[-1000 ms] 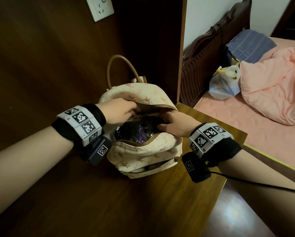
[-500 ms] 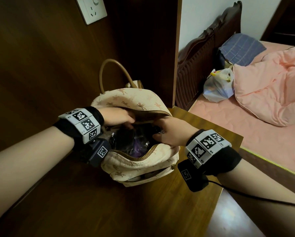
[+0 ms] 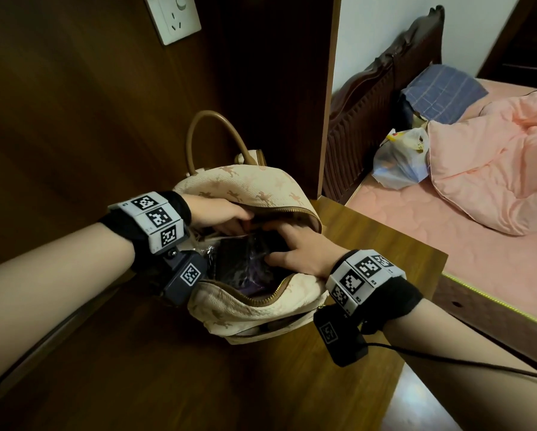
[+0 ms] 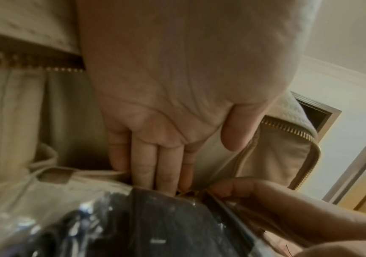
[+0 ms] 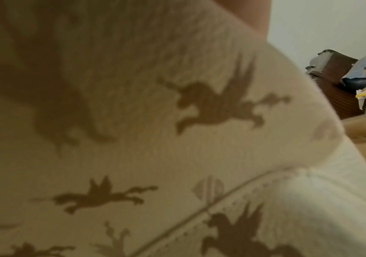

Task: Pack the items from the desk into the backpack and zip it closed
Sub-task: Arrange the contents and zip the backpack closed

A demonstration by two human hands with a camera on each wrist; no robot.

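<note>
Both straight-fingered hands, left hand [image 3: 222,213] and right hand [image 3: 298,248], inside backpack [image 3: 245,309] at desk [image 3: 369,244] corner.

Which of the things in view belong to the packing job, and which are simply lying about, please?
Part of the job:
backpack
dark plastic-wrapped item inside it
left hand
right hand

Lying about:
plastic bag on the bed
pink quilt
blue checked pillow
wall socket

The small cream backpack [image 3: 254,309] is matt woven cloth with a fine rough grain, printed with tan winged horses, edged by a gold metal zipper [image 4: 292,129]. Inside lies a dark item in glossy, crinkled clear plastic wrap [image 3: 245,259]. The brown wooden desk [image 3: 369,244] shows a smooth, slightly shiny finish.
</note>
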